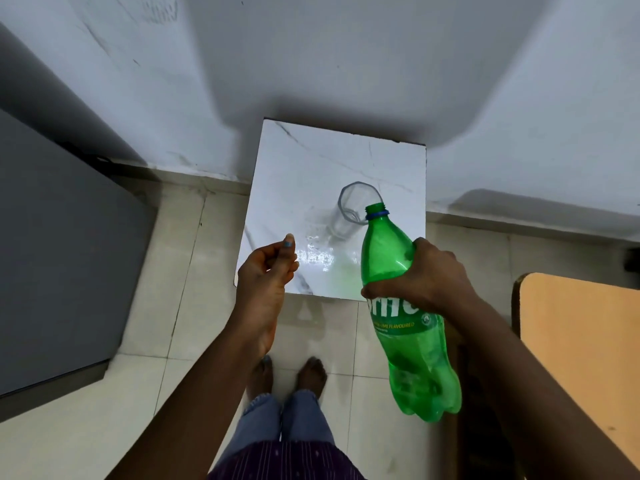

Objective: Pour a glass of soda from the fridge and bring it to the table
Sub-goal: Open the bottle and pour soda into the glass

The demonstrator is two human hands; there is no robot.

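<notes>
Just right of glass (358, 206) on white stand (277, 202): bottle (398, 289) uncapped, tilted, mouth at rim. Right hand (426, 275) wrapped round bottle; left hand (268, 268) curled (cap inside? can't tell). Glass empty; pour and carry pending.

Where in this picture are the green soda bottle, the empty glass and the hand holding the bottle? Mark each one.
green soda bottle (382, 251): head view, on its upper body below the neck.
empty glass (349, 209): head view, on its clear side wall.
right hand (429, 275): head view, on its back.
</notes>
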